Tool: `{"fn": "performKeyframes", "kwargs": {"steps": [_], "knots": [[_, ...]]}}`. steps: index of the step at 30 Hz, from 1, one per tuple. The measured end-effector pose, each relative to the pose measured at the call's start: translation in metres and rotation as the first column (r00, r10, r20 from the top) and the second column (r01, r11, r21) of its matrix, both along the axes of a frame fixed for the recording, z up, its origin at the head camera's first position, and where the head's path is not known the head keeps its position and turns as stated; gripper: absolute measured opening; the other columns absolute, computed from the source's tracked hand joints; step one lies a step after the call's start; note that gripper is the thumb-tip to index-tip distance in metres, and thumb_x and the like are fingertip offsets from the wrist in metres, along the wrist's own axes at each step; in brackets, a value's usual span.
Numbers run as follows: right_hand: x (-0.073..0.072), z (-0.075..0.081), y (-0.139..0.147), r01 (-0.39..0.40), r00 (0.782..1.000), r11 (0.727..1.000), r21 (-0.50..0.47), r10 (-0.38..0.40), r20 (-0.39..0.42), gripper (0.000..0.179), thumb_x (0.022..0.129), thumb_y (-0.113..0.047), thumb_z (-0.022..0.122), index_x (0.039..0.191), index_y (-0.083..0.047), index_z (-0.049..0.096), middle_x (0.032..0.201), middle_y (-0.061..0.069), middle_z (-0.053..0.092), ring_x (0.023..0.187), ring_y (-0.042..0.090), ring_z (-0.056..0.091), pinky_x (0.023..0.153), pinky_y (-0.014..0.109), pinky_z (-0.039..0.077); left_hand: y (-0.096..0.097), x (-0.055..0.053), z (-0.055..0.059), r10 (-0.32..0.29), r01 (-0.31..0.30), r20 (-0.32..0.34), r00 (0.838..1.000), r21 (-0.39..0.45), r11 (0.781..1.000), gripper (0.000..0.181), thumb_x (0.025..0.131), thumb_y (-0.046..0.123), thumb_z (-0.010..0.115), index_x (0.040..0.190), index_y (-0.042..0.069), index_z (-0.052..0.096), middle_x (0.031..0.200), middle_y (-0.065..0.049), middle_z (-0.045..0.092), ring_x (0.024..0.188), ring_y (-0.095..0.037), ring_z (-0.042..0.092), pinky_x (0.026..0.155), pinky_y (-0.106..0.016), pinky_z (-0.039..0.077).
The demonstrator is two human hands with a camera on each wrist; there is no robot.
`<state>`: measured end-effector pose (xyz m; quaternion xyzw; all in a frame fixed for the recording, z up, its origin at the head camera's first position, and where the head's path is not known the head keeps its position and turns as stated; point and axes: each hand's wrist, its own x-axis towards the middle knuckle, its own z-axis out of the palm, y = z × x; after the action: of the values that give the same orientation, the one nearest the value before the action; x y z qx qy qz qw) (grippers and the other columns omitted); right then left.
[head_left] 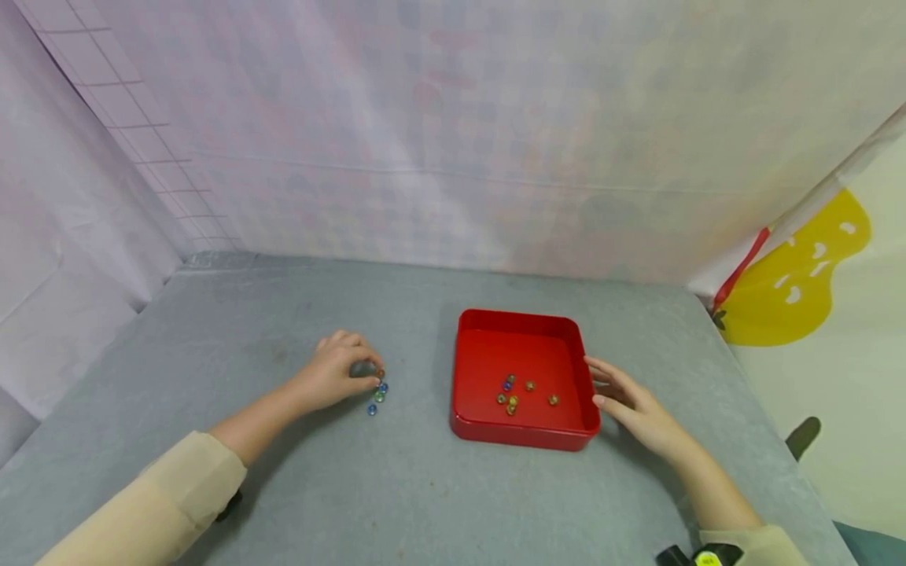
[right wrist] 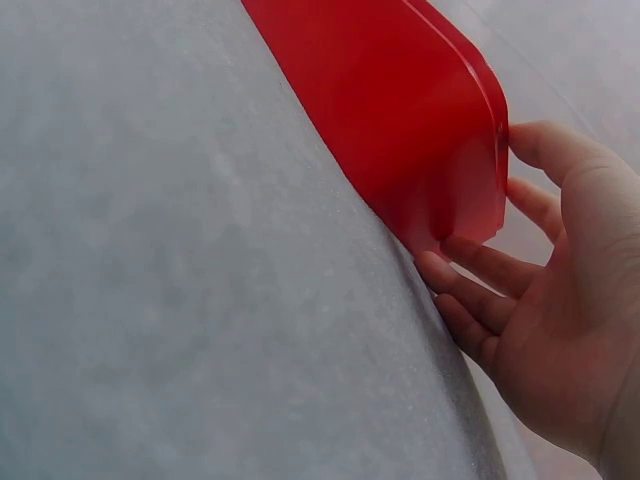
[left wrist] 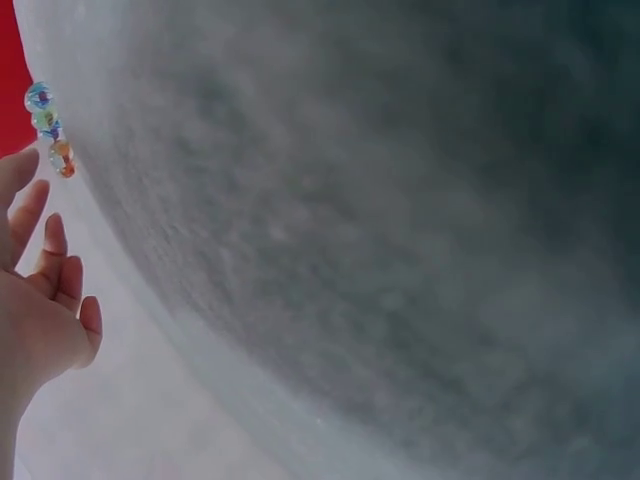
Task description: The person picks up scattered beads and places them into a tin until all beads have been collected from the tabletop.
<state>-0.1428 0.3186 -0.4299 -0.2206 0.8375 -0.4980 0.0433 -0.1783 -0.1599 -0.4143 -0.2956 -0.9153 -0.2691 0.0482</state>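
Note:
Several glass marbles lie in a short row on the grey table: an orange marble, a blue marble, a green marble and another blue marble. My left hand is beside the row, thumb and forefinger spread around the orange marble; the left wrist view shows no grip on it. A red square tray stands to the right, with several marbles, mostly amber, inside. With fingers extended, my right hand touches the tray's right wall.
The grey cloth-like tabletop surrounds the tray. A pale patterned curtain hangs along the back edge. At the far right is a sheet with a yellow shape.

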Motion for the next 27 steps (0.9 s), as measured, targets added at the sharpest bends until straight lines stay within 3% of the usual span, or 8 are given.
{"fn": "performKeyframes", "kwargs": {"steps": [9, 27], "knots": [[0.0002, 0.0008, -0.0002, 0.004, 1.0, 1.0, 0.006, -0.004, 0.002, 0.056, 0.097, -0.007, 0.054, 0.148, -0.006, 0.032, 0.138, 0.026, 0.044, 0.11, 0.001, 0.053, 0.084, 0.024, 0.047, 0.003, -0.0012, -0.0024, 0.02, -0.019, 0.025, 0.999, -0.065, 0.998, 0.013, 0.082, 0.021, 0.077, 0.094, 0.02, 0.073, 0.091, 0.005, 0.056, 0.099, -0.021, 0.045, 0.085, -0.047, 0.029], [0.0005, 0.001, -0.0008, -0.001, 1.0, 1.0, -0.001, 0.001, 0.002, 0.056, 0.097, -0.007, 0.053, 0.148, -0.006, 0.032, 0.137, 0.027, 0.044, 0.11, 0.001, 0.053, 0.083, 0.024, 0.047, 0.003, -0.0008, -0.0032, 0.032, -0.03, 0.027, 0.999, -0.046, 0.998, 0.016, 0.079, 0.022, 0.08, 0.093, 0.02, 0.072, 0.091, 0.004, 0.056, 0.095, -0.019, 0.043, 0.084, -0.046, 0.028]]}}
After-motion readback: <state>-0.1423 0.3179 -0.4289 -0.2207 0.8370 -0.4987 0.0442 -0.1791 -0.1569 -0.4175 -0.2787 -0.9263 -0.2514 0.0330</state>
